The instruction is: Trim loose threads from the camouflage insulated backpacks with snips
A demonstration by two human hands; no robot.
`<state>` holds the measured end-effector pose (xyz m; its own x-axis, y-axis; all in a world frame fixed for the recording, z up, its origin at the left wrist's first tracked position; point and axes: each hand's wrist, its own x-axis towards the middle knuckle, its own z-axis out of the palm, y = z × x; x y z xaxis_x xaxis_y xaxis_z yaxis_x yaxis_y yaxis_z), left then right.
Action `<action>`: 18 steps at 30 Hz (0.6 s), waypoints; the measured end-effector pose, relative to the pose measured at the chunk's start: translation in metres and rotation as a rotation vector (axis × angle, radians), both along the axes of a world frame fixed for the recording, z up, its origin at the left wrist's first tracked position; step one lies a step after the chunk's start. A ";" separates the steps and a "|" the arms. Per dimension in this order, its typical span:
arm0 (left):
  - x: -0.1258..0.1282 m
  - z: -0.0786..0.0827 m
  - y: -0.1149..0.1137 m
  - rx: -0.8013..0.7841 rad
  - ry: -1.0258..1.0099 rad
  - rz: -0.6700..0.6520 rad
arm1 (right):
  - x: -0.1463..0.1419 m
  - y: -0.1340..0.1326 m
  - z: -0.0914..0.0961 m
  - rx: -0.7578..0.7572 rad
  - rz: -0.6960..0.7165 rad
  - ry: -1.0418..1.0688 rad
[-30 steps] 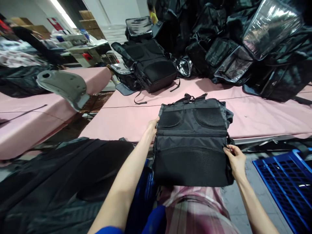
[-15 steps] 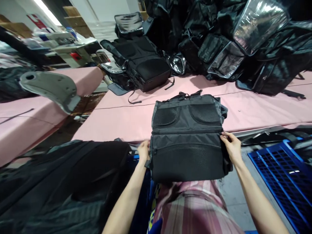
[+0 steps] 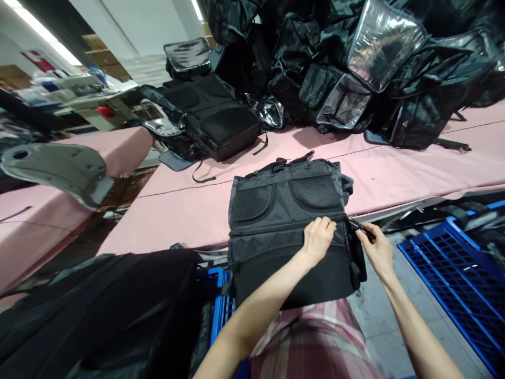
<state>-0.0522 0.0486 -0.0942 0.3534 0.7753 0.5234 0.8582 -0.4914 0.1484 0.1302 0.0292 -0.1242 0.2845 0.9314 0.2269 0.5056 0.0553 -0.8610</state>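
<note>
A black backpack [image 3: 272, 252] with mesh panels lies over the near edge of the pink-covered table, its lower part towards my lap. Across its middle runs a seam like a zip line. My left hand [image 3: 319, 239] is closed on the fabric just below that seam, right of centre. At the bag's right edge, my right hand [image 3: 376, 247] is closed around a small dark tool with a thin bright tip, which looks like thread snips [image 3: 357, 225]. The tip points at the right end of the seam.
More black bags, some with silver linings, are heaped on the pink table [image 3: 169, 216] at the back. A large black bag [image 3: 130, 295] rests at my left by a blue crate [image 3: 216, 305]. Another blue crate [image 3: 453, 273] stands right. A grey chair back [image 3: 59, 166] is at far left.
My left hand has left the bag's left edge and crossed to the right part of the seam. My right hand now shows the dark tool at the right edge. The view has shifted.
</note>
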 end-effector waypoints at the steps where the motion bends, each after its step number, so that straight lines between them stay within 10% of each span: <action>1: 0.000 0.001 0.003 0.010 0.028 0.013 | 0.003 -0.002 -0.001 0.034 -0.029 -0.098; 18: 0.006 0.001 0.007 0.153 0.057 0.090 | -0.002 0.013 -0.002 0.482 0.130 -0.354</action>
<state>-0.0467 0.0556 -0.0928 0.3182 0.7182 0.6188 0.9048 -0.4249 0.0280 0.1284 0.0418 -0.1265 0.0058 0.7222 0.6917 0.7194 0.4775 -0.5045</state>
